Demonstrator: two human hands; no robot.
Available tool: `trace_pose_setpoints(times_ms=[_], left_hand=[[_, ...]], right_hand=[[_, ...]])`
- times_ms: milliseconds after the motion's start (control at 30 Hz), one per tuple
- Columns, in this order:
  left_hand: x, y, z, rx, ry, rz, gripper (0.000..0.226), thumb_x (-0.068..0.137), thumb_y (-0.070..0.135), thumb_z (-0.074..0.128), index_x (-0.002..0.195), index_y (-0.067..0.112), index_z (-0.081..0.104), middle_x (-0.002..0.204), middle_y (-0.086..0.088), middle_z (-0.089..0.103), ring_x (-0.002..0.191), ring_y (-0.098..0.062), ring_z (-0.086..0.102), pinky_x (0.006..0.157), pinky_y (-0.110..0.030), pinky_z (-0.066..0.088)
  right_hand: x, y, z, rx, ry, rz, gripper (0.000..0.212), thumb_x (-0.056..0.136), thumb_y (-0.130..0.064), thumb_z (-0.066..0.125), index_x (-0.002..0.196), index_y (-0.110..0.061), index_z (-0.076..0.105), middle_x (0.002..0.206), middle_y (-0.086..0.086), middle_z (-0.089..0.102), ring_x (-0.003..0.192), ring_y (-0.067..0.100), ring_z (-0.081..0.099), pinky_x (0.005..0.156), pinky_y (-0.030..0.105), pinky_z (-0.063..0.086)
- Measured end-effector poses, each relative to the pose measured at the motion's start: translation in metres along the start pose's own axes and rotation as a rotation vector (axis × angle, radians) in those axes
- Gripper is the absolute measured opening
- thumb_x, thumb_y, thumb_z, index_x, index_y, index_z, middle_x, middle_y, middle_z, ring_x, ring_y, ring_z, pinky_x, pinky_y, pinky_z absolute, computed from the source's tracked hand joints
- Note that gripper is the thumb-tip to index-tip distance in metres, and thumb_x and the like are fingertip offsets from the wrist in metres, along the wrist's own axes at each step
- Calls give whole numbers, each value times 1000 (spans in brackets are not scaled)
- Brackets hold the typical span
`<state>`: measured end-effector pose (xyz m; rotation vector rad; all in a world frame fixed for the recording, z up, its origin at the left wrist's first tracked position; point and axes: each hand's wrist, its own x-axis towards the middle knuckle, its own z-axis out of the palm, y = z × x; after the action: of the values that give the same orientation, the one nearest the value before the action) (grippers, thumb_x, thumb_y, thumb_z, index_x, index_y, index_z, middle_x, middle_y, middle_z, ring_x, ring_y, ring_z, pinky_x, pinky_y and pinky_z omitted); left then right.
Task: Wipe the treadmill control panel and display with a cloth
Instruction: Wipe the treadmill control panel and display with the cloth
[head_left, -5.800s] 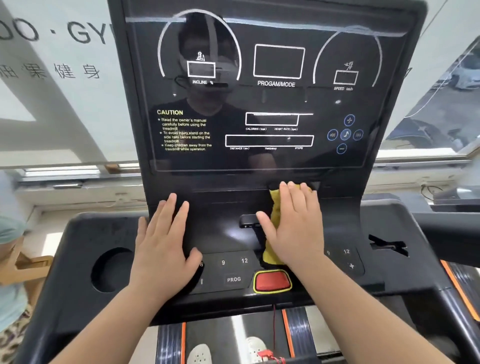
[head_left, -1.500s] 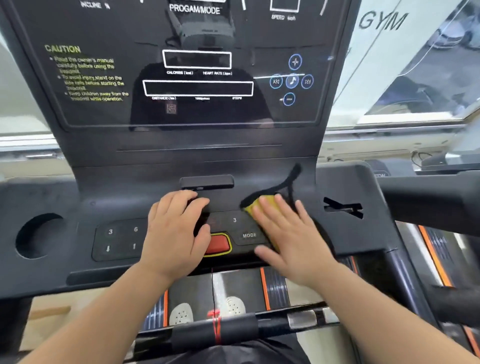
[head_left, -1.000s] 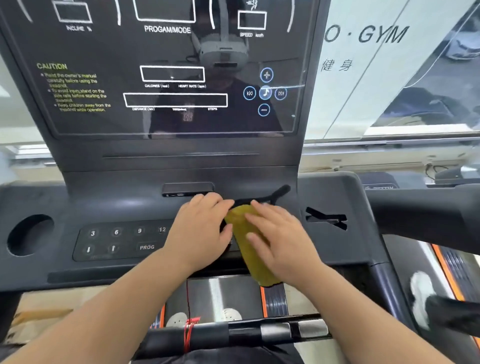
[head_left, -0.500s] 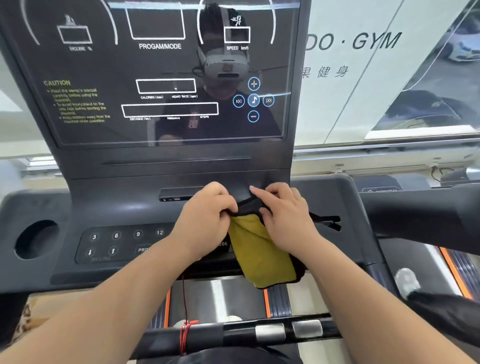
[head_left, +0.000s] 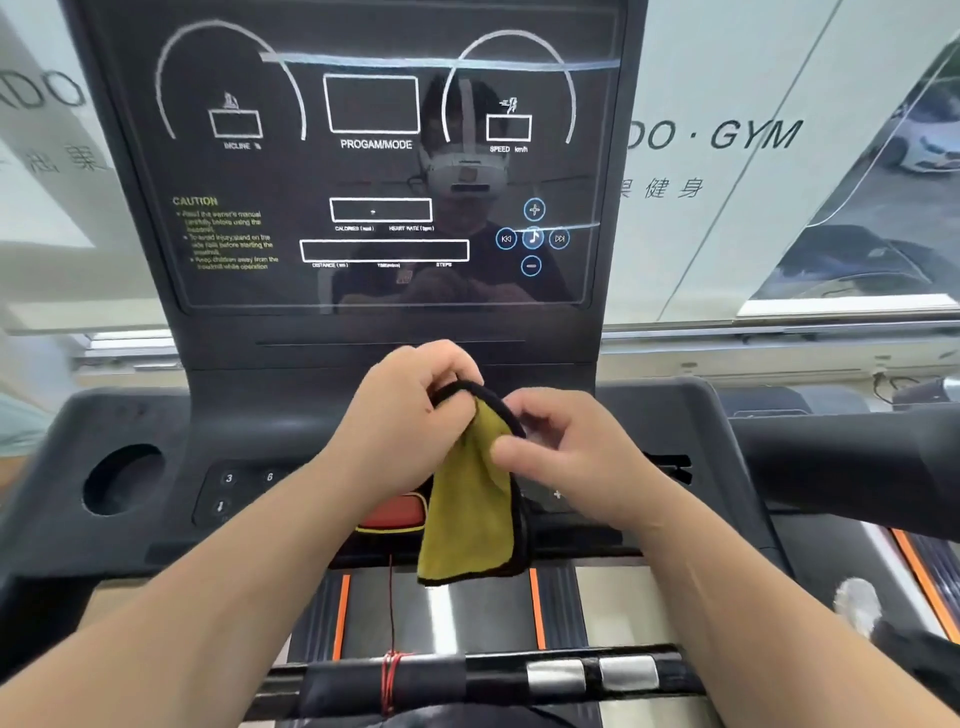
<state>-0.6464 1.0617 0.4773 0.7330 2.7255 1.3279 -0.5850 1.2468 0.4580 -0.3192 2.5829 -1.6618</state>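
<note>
A yellow cloth (head_left: 470, 514) with a black edge hangs in the air in front of the treadmill's control panel (head_left: 244, 483), clear of its surface. My left hand (head_left: 400, 415) grips the cloth's top edge. My right hand (head_left: 566, 457) pinches the cloth from the right side. The dark glossy display (head_left: 374, 171) stands upright above both hands, untouched. The red stop button (head_left: 389, 512) peeks out under my left wrist, half hidden.
A round cup hole (head_left: 122, 480) sits at the console's left. A black side handrail (head_left: 852, 462) runs off to the right. A front bar (head_left: 493, 675) with a red cord (head_left: 389, 670) crosses below, over the belt (head_left: 447, 603). Windows lie behind.
Both hands have lifted the cloth off the panel and raised it a little higher. The cloth now hangs unfolded between them. The view has tilted up, showing more of the display.
</note>
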Motion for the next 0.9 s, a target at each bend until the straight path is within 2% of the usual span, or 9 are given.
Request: trace_pose_setpoints(times_ms=[67,167,233,333,433,567,633,767,900], left_hand=[[8,6,-5,6,-40,18,20,91,13,60,89,32,67,80,12,67,79,-6,61,66,-17,46],[21,5,-12,-6,-52,-11,14,95,25,61,83,25,66,78,12,66,75,-4,59,69,-24,46],[27,0,-15,-17,-40,-45,26,97,32,59,77,16,61,69,9,57,64,-8,51,64,-28,41],[29,-5,-15,-7,-42,-64,31,101,34,53,80,11,54,66,8,47,58,-5,40,59,-28,35],[30,-2,-15,-33,-6,-60,30,103,34,48,81,13,51,66,9,45,57,-3,40,55,-23,33],[39,4,-25,-2,21,-9,28,103,34,49,84,13,52,69,5,49,59,-2,42,54,-15,37],[47,8,-33,14,2,2,26,100,37,54,85,16,53,71,6,52,61,-4,43,56,-16,37],[73,16,-43,84,-5,33,16,94,33,63,89,19,58,81,2,61,77,-13,53,66,-21,40],[99,22,-29,60,12,-18,11,95,25,60,93,15,57,74,-1,56,69,-16,49,62,-29,39]], right_hand=[[4,-6,1,-78,40,-11,24,94,-33,72,82,-13,64,73,5,61,65,10,53,63,28,45],[11,1,-8,10,198,117,19,99,-26,66,83,-17,62,66,0,56,64,9,50,65,32,42],[11,2,-19,8,227,161,16,98,-29,66,85,-21,63,66,-2,54,64,11,48,67,34,40],[7,0,-31,-39,100,184,22,94,-29,74,80,-17,62,62,-10,49,62,7,45,65,29,38],[5,-2,-38,-113,-10,212,31,93,-26,75,76,-8,58,65,-5,42,65,9,40,66,29,34],[12,-15,-52,-95,8,236,18,98,-18,68,81,-24,66,67,-14,58,66,2,54,65,19,42],[21,-27,-64,-102,30,236,15,97,-13,67,86,-22,69,73,-7,66,70,4,58,66,21,45],[51,-40,-90,-314,244,172,9,89,-10,69,86,-18,73,84,11,70,72,11,56,69,28,43],[83,-34,-101,-556,471,245,16,89,-17,69,81,-30,65,76,-16,55,81,15,54,71,28,37]])
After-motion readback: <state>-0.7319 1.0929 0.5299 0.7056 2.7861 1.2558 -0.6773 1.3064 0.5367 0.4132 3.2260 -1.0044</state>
